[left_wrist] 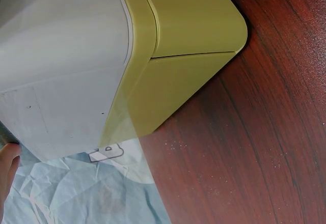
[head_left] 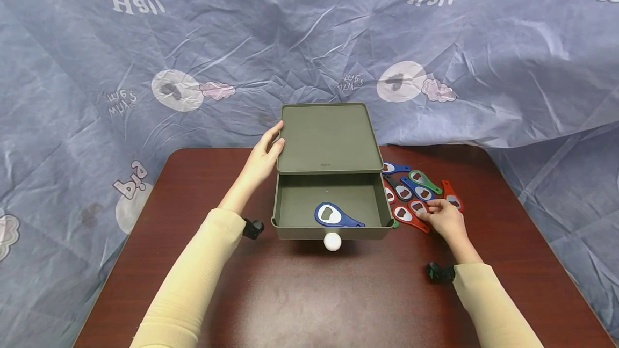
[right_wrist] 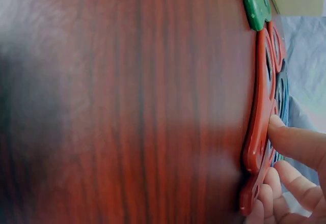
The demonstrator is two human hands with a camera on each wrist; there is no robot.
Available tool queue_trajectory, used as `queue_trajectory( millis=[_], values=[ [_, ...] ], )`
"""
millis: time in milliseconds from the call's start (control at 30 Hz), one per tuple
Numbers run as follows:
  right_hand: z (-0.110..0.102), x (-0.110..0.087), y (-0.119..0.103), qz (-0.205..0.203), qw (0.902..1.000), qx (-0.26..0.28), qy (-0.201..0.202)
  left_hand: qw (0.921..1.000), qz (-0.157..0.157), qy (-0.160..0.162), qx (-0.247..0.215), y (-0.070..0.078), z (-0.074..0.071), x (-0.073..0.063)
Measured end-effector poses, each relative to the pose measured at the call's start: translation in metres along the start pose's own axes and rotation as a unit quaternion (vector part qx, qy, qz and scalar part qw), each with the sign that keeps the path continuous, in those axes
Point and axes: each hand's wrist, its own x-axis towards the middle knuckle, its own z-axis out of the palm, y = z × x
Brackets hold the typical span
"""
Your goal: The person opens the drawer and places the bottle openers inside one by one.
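Observation:
An olive-green box [head_left: 329,138] stands on the table with its front drawer [head_left: 300,203] pulled out; a white round knob [head_left: 332,241] is on the drawer front. Inside the drawer lies one blue bottle opener [head_left: 333,215]. My left hand [head_left: 263,157] rests against the box's upper left side, fingers fairly straight; only a fingertip part shows in the left wrist view. To the right of the drawer, my right hand [head_left: 447,222] pinches a red bottle opener [head_left: 418,207] among others, thumb on its near side. Its handle is partly hidden by the hand.
Another red bottle opener [head_left: 408,216] lies just in front, a further red one [head_left: 453,200] to the right. Blue [head_left: 422,192], green [head_left: 425,180] and black [head_left: 400,189] bottle openers lie close together beside the box. A printed cloth [head_left: 242,42] hangs behind the brown table [head_left: 338,294].

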Motion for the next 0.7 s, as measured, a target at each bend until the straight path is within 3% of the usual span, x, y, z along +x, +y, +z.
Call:
queue_trajectory(
  millis=[233,500,700],
  values=[
    [-0.004,-0.004,0.0,0.001,0.9998,-0.02,-0.004,1.0,0.0,-0.001,-0.004,-0.001,0.0,0.0],
    [-0.014,-0.006,0.006,-0.022,0.9988,0.033,-0.03,1.0,-0.001,-0.003,-0.006,-0.001,-0.001,0.0],
    [-0.03,-0.01,-0.004,-0.044,0.9979,0.032,-0.033,1.0,0.0,-0.003,-0.007,-0.002,-0.001,0.0]
  ],
)
